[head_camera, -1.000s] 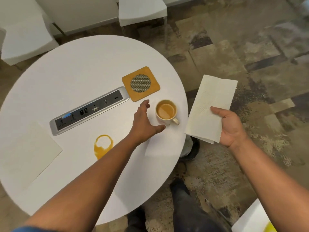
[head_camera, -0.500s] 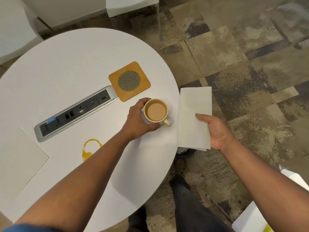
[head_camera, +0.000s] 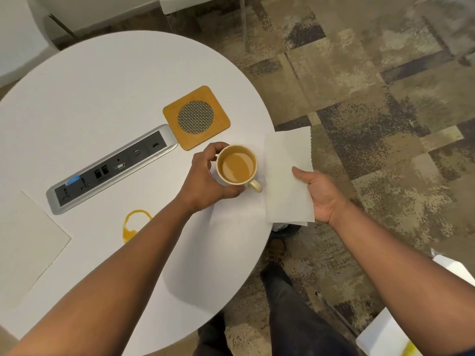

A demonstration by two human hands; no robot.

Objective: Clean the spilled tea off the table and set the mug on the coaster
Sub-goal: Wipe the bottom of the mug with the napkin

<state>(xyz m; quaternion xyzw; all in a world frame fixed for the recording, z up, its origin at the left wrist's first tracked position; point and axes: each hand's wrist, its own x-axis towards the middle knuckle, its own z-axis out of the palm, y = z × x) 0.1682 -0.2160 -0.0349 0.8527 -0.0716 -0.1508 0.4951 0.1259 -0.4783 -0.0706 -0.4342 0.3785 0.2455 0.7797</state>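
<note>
Head view: left hand [head_camera: 205, 181] grips the mug [head_camera: 236, 165], likely bound for the coaster [head_camera: 196, 116]; right hand [head_camera: 321, 194] pinches a napkin [head_camera: 288, 173], ready for the spill [head_camera: 133, 224].

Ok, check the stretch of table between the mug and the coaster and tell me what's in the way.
Nothing visible. The left hand grips the cream ceramic mug of tea, and only bare white round table separates it from the square wooden coaster with a mesh centre. The silver power strip lies off to the left, outside that path.
</note>
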